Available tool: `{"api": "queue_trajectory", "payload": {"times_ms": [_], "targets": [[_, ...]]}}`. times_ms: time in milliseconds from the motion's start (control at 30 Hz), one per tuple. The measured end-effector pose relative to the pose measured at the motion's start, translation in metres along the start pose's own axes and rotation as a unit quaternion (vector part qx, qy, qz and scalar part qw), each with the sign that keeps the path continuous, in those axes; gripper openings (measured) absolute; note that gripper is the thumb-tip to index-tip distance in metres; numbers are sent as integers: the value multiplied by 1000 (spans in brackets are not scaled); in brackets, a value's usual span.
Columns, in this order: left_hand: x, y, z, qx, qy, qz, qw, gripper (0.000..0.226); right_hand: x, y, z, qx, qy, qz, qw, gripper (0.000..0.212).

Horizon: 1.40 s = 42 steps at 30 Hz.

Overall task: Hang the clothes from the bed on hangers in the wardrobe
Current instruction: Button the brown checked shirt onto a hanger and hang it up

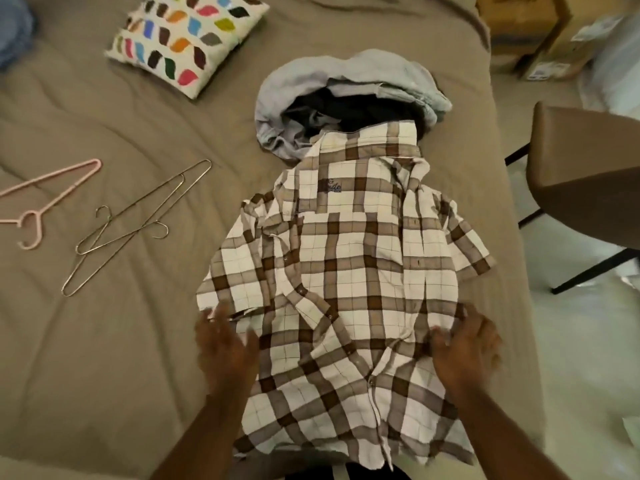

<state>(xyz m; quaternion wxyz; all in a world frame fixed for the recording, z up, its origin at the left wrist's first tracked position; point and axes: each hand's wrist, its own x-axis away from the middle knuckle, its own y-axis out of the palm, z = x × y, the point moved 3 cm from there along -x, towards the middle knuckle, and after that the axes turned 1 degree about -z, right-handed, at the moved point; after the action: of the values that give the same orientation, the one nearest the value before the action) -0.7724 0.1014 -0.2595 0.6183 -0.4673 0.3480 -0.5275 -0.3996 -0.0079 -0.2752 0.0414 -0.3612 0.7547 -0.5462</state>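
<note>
Well, the plaid shirt [346,271] lies spread front-up in the middle of the bed [104,341], a short-sleeved button-up in soft woven cotton, checked in white, tan and dark brown, with small dark stitching on the chest. Its cloth is rumpled, with diagonal creases running down the placket and one front panel folded over near the left sleeve. The collar end rests on a pile of clothes [346,95] farther up the bed: a pale blue garment [304,74] curled round a dark garment [363,109].

Both hands are down at the lower half of the shirt, blurred. The left hand [225,344] is at the shirt's left edge, just below the sleeve hem, fingers straight and spread, gripping nothing. The right hand [464,348] rests on the right edge, fingers splayed flat on cloth that bunches beneath them; no pinch shows.

Off to the left, well apart from the shirt, two thin wire hangers [138,223] lie crossed on the smooth taupe cover, and a pink hanger [41,199] sits beyond them. A white cushion [187,39] with bright leaf-shaped patches lies near the head. Beside the bed's right edge stands a brown padded chair [581,178] on black legs, with cardboard boxes [533,29] behind it.
</note>
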Motion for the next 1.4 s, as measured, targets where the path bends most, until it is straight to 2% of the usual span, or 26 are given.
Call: {"api": "queue_trajectory", "payload": {"times_ms": [67,167,200,267,333,400,467,533,567,667,767,933,1067,1167,1233,1400], "targets": [[-27,13,18,-59,95,-52,992,75,2,1,-25,26,-96,40,994,59],[-60,38,22,-103,116,-188,970,76,7,21,-64,32,-219,-7,975,48],[-70,44,21,-87,112,-207,968,68,12,29,-78,40,-249,-35,967,45],[-87,45,15,-41,110,-220,968,39,27,43,-101,66,-301,-89,947,41],[-102,30,2,50,86,-171,980,16,47,53,-120,84,-330,-126,932,39],[-121,9,-27,164,-23,-56,985,14,67,59,-136,75,-356,-139,921,39],[-137,-13,-64,263,-165,41,950,20,86,65,-148,62,-377,-160,910,39],[-154,-31,-100,260,-239,81,932,29,103,80,-161,59,-388,-176,903,37],[-163,-38,-116,239,-233,70,940,31,111,89,-168,61,-391,-175,902,37],[-181,-38,-161,171,-202,-34,964,35,131,119,-192,56,-394,-173,901,41],[-196,-44,-198,179,-159,-12,971,40,149,150,-216,40,-374,-169,911,40],[-235,-54,-229,141,19,8,990,41,166,202,-252,54,-362,-191,911,40],[-279,-52,-222,114,72,-7,991,41,163,232,-266,127,-310,-209,919,46],[-312,-43,-210,42,128,-17,991,46,156,241,-266,122,-303,-192,926,45],[-333,-35,-210,-14,145,-30,989,41,152,246,-262,126,-296,-189,928,48],[-348,-38,-199,-38,150,-47,987,9,149,250,-263,149,-269,-204,930,48]]}}
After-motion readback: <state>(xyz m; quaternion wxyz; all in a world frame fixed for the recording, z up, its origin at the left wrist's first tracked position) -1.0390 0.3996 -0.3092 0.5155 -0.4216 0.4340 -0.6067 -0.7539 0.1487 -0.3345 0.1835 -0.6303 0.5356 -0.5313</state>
